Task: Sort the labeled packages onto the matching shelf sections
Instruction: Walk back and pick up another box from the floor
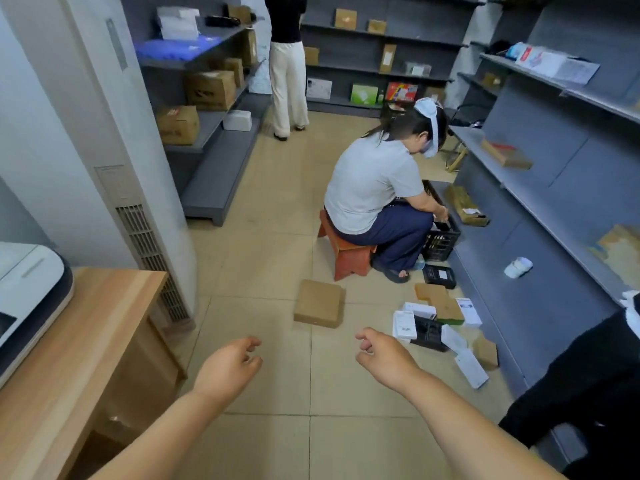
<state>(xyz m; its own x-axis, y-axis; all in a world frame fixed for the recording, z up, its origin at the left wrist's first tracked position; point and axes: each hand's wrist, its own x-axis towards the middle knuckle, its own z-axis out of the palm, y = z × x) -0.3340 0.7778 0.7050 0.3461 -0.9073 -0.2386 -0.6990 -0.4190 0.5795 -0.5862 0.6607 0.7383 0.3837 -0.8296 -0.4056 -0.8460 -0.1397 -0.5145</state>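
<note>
Hovering empty, loosely curled: left hand [230, 367], right hand [384, 358]; black crate [441, 237] contents hidden.

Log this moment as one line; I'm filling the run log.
left hand empty | right hand empty | cardboard box on floor ahead | no package picked yet

At our 12 o'clock a box [319, 304] lies on the floor [263, 237]. At 1 o'clock, packages [440, 325] lie beside the shelving [540, 188]. At 9 o'clock stands a desk [86, 341].
</note>
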